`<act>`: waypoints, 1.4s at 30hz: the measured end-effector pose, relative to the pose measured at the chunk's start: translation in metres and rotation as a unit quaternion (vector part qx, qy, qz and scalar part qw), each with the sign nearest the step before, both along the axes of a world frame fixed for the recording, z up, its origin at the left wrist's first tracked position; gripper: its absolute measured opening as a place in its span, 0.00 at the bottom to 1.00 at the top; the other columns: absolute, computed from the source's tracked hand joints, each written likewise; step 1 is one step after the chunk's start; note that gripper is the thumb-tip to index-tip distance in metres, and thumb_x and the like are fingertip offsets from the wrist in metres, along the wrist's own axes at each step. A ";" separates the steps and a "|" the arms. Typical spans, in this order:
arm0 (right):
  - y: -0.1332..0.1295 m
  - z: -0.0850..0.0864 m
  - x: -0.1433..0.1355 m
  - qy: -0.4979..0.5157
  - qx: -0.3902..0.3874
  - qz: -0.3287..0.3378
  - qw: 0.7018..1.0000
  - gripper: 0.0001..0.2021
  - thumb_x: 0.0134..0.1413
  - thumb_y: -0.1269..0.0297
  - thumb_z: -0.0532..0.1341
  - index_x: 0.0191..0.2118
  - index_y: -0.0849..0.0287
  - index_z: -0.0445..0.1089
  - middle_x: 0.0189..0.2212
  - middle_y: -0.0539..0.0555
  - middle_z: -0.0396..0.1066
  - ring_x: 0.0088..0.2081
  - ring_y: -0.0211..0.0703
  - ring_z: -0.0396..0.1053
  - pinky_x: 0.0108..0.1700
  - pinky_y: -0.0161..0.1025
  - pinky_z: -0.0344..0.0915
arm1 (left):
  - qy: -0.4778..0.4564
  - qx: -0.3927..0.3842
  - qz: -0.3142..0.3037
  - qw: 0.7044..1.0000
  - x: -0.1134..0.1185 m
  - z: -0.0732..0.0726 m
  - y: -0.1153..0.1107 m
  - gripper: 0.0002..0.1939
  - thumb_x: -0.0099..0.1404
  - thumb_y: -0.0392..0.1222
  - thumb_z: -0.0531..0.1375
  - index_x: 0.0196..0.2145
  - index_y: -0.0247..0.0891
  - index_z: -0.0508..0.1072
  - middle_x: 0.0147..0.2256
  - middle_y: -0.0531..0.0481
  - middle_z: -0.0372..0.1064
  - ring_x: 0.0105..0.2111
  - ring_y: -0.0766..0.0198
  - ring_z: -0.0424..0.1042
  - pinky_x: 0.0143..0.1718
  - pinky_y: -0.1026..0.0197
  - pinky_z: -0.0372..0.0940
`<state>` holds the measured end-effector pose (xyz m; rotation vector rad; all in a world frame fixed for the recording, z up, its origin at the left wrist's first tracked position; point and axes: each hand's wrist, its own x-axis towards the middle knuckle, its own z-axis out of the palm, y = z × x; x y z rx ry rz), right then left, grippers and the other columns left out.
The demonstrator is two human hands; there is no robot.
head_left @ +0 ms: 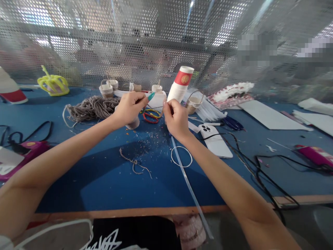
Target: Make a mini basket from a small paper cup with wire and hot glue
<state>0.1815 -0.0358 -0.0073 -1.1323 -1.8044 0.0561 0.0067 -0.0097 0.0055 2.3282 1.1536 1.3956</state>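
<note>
Both hands are raised over the middle of the blue table. My left hand (pixel 131 107) is closed in a pinch, and a small pale cup (pixel 133 123) shows just below it. My right hand (pixel 176 116) is also pinched, beside a stack of white and red paper cups (pixel 180 83); what its fingertips hold is too small to name. Scissors with red and yellow handles (pixel 151 116) lie between the hands. Nearer the front are a twisted piece of twine (pixel 134 162), a white ring (pixel 181 157) and a clear glue stick (pixel 191 189).
Grey yarn (pixel 95 108) and small basket-like cups (pixel 106 91) stand behind on the left. A white phone (pixel 215 140), black cables (pixel 257 168) and a magenta glue gun (pixel 316 154) lie right. Another magenta tool (pixel 33 149) is left. Perforated metal (pixel 156 41) rises behind.
</note>
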 end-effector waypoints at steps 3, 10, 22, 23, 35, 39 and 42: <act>0.004 -0.002 0.003 0.012 -0.007 0.023 1.000 0.14 0.60 0.59 0.50 0.23 0.54 0.52 0.16 0.46 0.55 0.20 0.35 0.56 0.27 0.38 0.52 | 0.007 -0.010 -0.021 1.000 0.000 0.001 0.000 0.17 0.62 0.40 0.53 0.17 0.37 0.59 0.16 0.57 0.54 0.20 0.71 0.55 0.24 0.64 0.51; 0.014 -0.012 0.001 0.133 -0.137 0.132 0.973 0.17 0.59 0.54 0.52 0.22 0.55 0.56 0.12 0.43 0.54 0.14 0.31 0.52 0.20 0.35 0.50 | -0.014 -0.042 -0.078 0.996 0.000 0.003 0.001 0.18 0.63 0.44 0.53 0.17 0.37 0.60 0.17 0.56 0.56 0.20 0.71 0.55 0.24 0.65 0.52; -0.003 -0.023 -0.032 0.412 -0.312 0.237 0.823 0.22 0.51 0.48 0.60 0.18 0.57 0.56 0.08 0.40 0.48 0.11 0.26 0.46 0.14 0.32 0.39 | -0.122 -0.021 -0.057 0.991 0.004 -0.001 0.008 0.15 0.62 0.35 0.55 0.17 0.35 0.63 0.17 0.57 0.55 0.19 0.73 0.54 0.22 0.66 0.50; -0.007 -0.023 -0.035 0.430 -0.329 0.242 0.805 0.22 0.51 0.49 0.60 0.18 0.57 0.55 0.08 0.40 0.47 0.11 0.26 0.46 0.15 0.31 0.39 | -0.127 -0.020 -0.051 0.990 0.004 -0.001 0.007 0.15 0.62 0.34 0.55 0.17 0.35 0.63 0.17 0.57 0.54 0.18 0.73 0.53 0.21 0.66 0.50; -0.032 -0.020 -0.051 0.484 -0.241 0.178 0.822 0.20 0.55 0.52 0.58 0.19 0.57 0.56 0.09 0.40 0.48 0.10 0.27 0.45 0.14 0.33 0.42 | -0.094 0.028 0.023 0.995 0.005 -0.003 0.001 0.15 0.61 0.35 0.56 0.18 0.36 0.62 0.15 0.59 0.51 0.17 0.73 0.49 0.20 0.65 0.46; -0.036 -0.024 -0.050 0.415 -0.166 0.120 0.887 0.19 0.59 0.52 0.53 0.20 0.56 0.55 0.10 0.41 0.49 0.12 0.28 0.48 0.15 0.34 0.45 | -0.076 0.034 0.033 0.996 0.007 -0.004 -0.002 0.13 0.61 0.34 0.56 0.19 0.36 0.63 0.16 0.58 0.54 0.18 0.73 0.52 0.21 0.65 0.48; -0.035 -0.024 -0.045 0.299 -0.071 0.060 0.950 0.18 0.59 0.54 0.52 0.21 0.56 0.57 0.13 0.43 0.52 0.15 0.29 0.51 0.19 0.34 0.50 | -0.063 0.037 0.036 0.997 0.008 -0.004 -0.003 0.13 0.60 0.34 0.56 0.19 0.36 0.63 0.16 0.58 0.55 0.18 0.72 0.53 0.22 0.65 0.50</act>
